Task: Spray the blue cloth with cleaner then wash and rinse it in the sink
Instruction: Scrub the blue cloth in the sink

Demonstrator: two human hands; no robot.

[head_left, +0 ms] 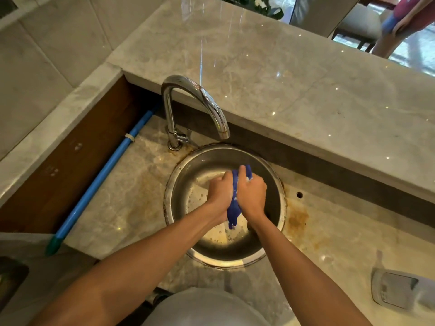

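The crumpled dark-blue cloth [235, 205] was found bunched between both hands over the round stainless-steel sink [179, 184], which was set into a stained, mottled marble bench [113, 208]. The left hand [220, 192] was observed with its grip curled round the left side of the cloth, and the right hand [251, 194] with its grip curled round the right side, the two held close together with the fabric squeezed between them; a tail of cloth was seen hanging below the wrists, and a fold was seen protruding above the knuckles. White flecks resembling suds were noted on the cloth near the right hand, and droplets and small bubbles were noted on the basin floor. No stream of water could be made out from the curved chrome tap [195, 104], whose spout stood behind the hands. No spray bottle of cleaner was visible. It was judged that the spraying had been completed and that the washing was in hand, the cloth being scrubbed or wrung; the rinse was judged outstanding, since the foam remained. A blue plastic pipe [98, 182] was recorded along the bench's left edge.
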